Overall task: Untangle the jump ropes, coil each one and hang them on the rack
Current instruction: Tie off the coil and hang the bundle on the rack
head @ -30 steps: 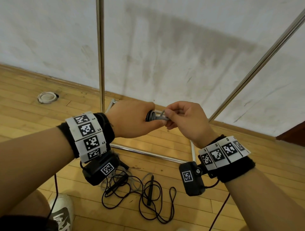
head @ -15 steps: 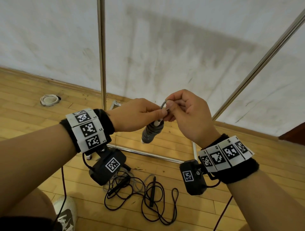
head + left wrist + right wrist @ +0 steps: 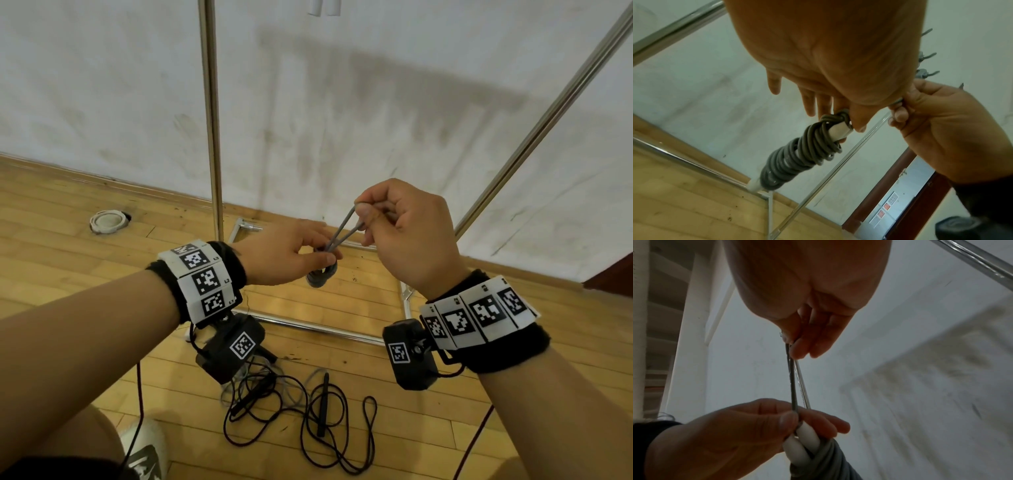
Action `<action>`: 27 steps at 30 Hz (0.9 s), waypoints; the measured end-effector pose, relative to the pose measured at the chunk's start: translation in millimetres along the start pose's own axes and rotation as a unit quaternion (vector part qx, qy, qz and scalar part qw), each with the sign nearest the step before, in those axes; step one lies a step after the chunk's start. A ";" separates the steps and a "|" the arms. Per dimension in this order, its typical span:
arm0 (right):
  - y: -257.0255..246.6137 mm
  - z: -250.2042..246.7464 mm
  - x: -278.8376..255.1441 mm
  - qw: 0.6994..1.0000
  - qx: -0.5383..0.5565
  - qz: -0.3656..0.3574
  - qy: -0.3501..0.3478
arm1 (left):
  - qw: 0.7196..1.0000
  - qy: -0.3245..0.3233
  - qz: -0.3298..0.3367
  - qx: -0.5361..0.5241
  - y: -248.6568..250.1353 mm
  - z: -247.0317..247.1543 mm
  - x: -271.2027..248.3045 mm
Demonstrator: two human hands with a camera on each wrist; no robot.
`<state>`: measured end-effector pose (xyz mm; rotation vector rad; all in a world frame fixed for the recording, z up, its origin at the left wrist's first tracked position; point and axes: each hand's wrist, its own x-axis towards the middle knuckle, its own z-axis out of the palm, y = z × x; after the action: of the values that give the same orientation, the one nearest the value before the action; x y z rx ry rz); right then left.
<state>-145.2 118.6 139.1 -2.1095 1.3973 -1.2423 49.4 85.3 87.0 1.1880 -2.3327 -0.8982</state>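
— Grey cord, wound tight round two white handles: where is the coiled jump rope (image 3: 797, 155)?

— At the left hand (image 3: 284, 253), thumb and forefinger pinching its top, the bundle hanging below in front of the rack (image 3: 210, 120).

— And the right hand (image 3: 407, 233)?

— Raised just beside, its fingers (image 3: 801, 347) closed on a loop of cord (image 3: 342, 229) drawn up taut from the coil.

— The others?

— Black ropes (image 3: 301, 421), apparently with one grey, lie tangled on the wooden floor (image 3: 68, 240).
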 end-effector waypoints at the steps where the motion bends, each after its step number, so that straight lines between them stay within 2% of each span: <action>1: 0.5 -0.5 -0.4 1.000 -0.009 -0.002 -0.001 | 1.000 0.002 0.013 0.011 -1.9 2.0 0.3; 3: 1.5 -2.0 -1.1 1.000 -0.017 -0.005 0.002 | 0.999 0.006 0.026 0.031 -3.2 3.9 1.1; 7: -1.1 -5.9 -1.2 1.000 0.001 -0.003 -0.003 | 1.000 0.005 0.010 0.017 3.0 3.6 0.4; 11: -8.6 -18.7 2.7 0.999 0.024 -0.022 -0.008 | 0.992 0.047 0.039 -0.109 23.5 -13.5 -3.8; 14: -14.0 -34.2 6.9 0.999 0.029 -0.039 0.011 | 0.969 0.029 0.068 -0.234 49.9 -29.4 -3.2; 20: -26.6 -57.7 14.9 0.995 0.079 -0.027 0.045 | 0.988 0.081 0.075 -0.108 91.5 -52.8 11.6; 24: -32.5 -71.9 21.7 0.990 0.135 0.012 0.030 | 0.982 0.167 0.084 -0.031 108.9 -73.9 22.8; 27: -39.3 -76.3 29.4 0.985 0.168 0.034 0.037 | 0.972 0.208 0.100 0.033 126.0 -89.9 29.3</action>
<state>-179.1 126.1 223.0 -1.7906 1.1803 -1.4276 11.4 83.5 239.8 1.0253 -2.1005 -0.4521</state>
